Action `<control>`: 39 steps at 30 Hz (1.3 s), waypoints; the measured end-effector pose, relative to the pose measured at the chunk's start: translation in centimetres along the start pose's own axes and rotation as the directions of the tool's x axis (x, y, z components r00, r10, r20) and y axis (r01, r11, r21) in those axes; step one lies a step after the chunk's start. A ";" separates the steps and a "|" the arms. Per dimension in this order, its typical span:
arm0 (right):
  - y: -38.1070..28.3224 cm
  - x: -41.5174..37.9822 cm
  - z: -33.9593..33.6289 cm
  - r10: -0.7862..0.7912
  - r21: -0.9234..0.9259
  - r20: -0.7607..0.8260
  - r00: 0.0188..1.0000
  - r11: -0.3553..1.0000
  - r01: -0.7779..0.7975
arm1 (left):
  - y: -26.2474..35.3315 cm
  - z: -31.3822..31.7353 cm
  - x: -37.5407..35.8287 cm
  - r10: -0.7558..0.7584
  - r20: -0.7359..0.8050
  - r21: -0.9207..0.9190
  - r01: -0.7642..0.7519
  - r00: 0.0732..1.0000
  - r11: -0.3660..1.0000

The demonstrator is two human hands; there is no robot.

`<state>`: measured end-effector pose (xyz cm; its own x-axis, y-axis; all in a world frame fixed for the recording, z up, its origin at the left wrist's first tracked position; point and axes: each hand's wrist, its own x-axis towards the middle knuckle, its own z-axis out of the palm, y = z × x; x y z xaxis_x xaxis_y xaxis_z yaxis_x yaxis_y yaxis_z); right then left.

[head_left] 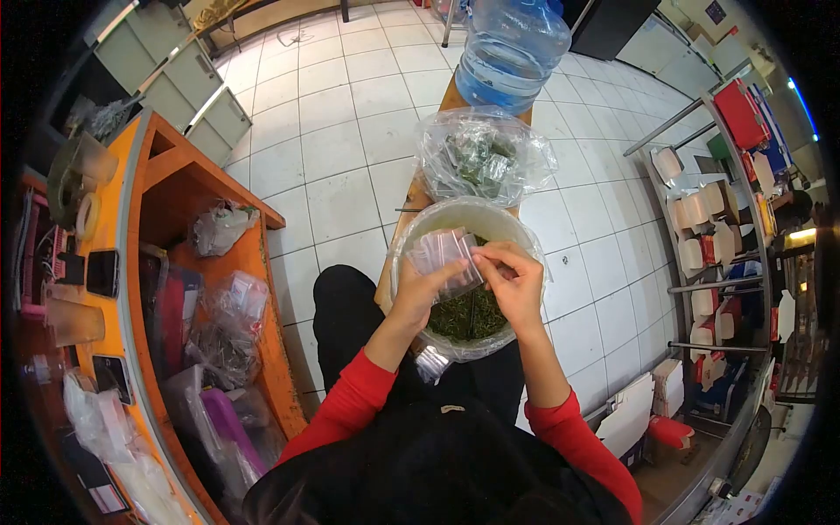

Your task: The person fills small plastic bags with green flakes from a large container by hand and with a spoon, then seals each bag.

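A stack of small clear plastic bags [437, 252] is held by my left hand [424, 293], thumb on top. My right hand [514, 278] pinches the edge of a bag at the stack's right side. Both hands are over a round tub [528, 234] lined with clear plastic. Chopped green leaves [459, 317] lie inside it, with a thin dark stick or handle [473, 313] among them, partly hidden by my hands. Just beyond the tub, a large clear bag [534, 156] holds several small packets of green stuff [481, 157].
Tub and bag rest on a narrow wooden bench [413, 194], with a big blue water bottle [510, 61] at its far end. An orange counter [127, 219] with phones and bag-filled shelves stands left. On the right is a metal rack [722, 284] of folded boxes.
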<state>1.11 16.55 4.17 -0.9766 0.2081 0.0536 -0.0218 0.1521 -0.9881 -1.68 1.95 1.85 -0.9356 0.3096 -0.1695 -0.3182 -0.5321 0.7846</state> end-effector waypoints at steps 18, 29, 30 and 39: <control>-0.7 -1.2 -3.1 0.022 0.179 -0.212 0.977 0.984 0.017 | 0.6 -0.7 -2.5 0.284 -0.179 0.486 -0.166 0.942 0.858; -1.1 -3.1 -0.9 -0.044 0.017 0.172 0.984 0.999 0.042 | 1.5 -0.4 -3.6 0.096 0.221 0.503 -0.198 0.970 0.841; -1.0 -3.0 -1.2 0.001 0.083 0.218 0.976 0.996 -0.020 | 1.6 -1.0 -3.5 0.099 0.251 0.533 -0.222 0.963 0.817; -2.2 -5.1 -0.6 -0.283 -0.473 0.368 0.885 0.763 0.441 | 1.9 -0.1 -4.8 0.280 0.394 0.799 -0.477 0.875 0.366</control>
<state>6.28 15.68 6.19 -0.9373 -0.2146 0.2745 -0.3461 0.6648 -0.6620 2.18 -0.62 4.04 -0.8478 0.4325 0.3069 0.4521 0.2871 0.8445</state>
